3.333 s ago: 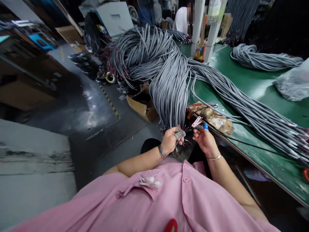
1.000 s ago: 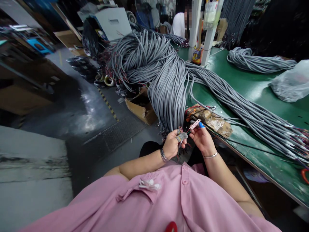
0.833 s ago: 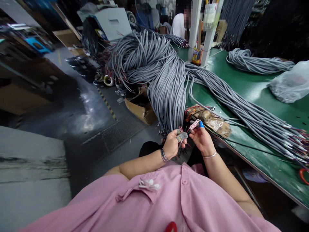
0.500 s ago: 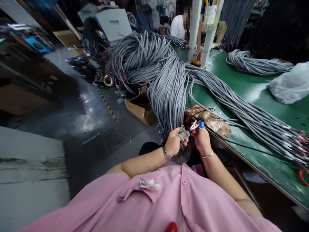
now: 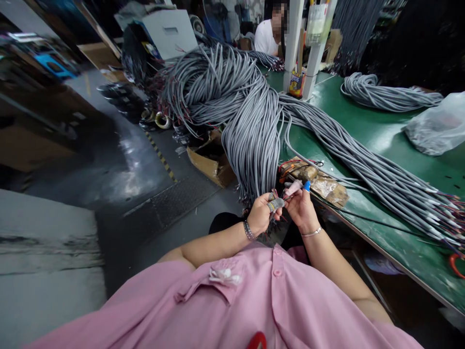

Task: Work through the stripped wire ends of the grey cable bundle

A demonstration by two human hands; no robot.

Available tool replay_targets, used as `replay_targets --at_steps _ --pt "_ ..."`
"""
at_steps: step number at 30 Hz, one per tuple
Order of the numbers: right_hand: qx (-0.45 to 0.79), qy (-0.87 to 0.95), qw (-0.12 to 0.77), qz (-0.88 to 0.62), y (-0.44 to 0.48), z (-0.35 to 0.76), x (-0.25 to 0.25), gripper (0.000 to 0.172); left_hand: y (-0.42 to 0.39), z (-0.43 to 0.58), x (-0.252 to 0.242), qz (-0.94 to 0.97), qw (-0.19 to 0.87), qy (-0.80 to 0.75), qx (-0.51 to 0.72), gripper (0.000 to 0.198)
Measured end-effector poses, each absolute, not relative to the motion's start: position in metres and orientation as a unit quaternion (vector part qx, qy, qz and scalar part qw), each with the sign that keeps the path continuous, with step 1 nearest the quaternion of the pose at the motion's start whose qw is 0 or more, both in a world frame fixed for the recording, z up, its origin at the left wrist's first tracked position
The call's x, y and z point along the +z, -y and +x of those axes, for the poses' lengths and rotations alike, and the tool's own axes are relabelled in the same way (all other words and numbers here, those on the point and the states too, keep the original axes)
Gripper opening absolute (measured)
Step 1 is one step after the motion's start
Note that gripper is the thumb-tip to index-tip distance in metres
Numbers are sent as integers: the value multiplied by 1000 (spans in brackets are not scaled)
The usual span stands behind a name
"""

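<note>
My left hand (image 5: 260,214), a grey cover with a yellow band on its thumb, is closed around the end of a grey cable. Thin coloured wires (image 5: 275,192) stick up out of its grip. Close beside it, my right hand (image 5: 303,209) has a blue cover on one digit and pinches at the thin wires, fingers partly hidden. A pale pinkish piece (image 5: 293,188), blurred, lies between the two hands; whether it is wires or wrapping I cannot tell. Just behind the hands hangs a thick bundle of grey cables (image 5: 254,150).
A green table (image 5: 385,133) runs along the right, with a long row of grey cables (image 5: 348,150), a taped brown block (image 5: 329,190), a plastic bag (image 5: 436,123) and a red-handled tool (image 5: 456,265). A cardboard box (image 5: 209,165) stands on the floor. Another person (image 5: 267,38) sits beyond the table.
My right hand has turned a little, its blue-covered digit now further right and more upright. The splayed pink wires between the hands now look like one pale blur. My left hand keeps its hold.
</note>
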State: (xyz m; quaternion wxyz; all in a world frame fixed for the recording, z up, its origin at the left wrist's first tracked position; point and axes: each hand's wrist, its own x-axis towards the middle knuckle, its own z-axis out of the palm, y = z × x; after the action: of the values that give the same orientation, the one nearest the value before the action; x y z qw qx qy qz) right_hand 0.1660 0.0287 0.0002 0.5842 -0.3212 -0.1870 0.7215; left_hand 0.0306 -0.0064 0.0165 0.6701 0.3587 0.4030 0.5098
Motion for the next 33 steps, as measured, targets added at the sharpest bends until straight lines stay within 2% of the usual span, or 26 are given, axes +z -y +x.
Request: replay_targets --at_steps 2,6,8,15,22,28,33 --pt "739 192 565 -313 -26 169 2 52 9 29 19 354 670 -405 511 28" --pt "737 193 565 -316 -24 172 8 33 12 28 26 329 676 -401 523 27" --pt "729 193 575 -319 -23 172 10 28 12 29 28 309 682 -400 528 25" --pt "706 188 596 -334 -21 171 9 31 7 33 26 257 708 -405 519 22" --pt "597 227 670 -378 -23 164 -2 34 5 36 23 250 703 -417 519 24" --pt "739 144 593 -286 -31 166 -9 33 5 39 22 254 703 -417 517 23" --pt "761 141 578 -258 -34 166 -7 34 3 39 20 244 708 -409 521 22"
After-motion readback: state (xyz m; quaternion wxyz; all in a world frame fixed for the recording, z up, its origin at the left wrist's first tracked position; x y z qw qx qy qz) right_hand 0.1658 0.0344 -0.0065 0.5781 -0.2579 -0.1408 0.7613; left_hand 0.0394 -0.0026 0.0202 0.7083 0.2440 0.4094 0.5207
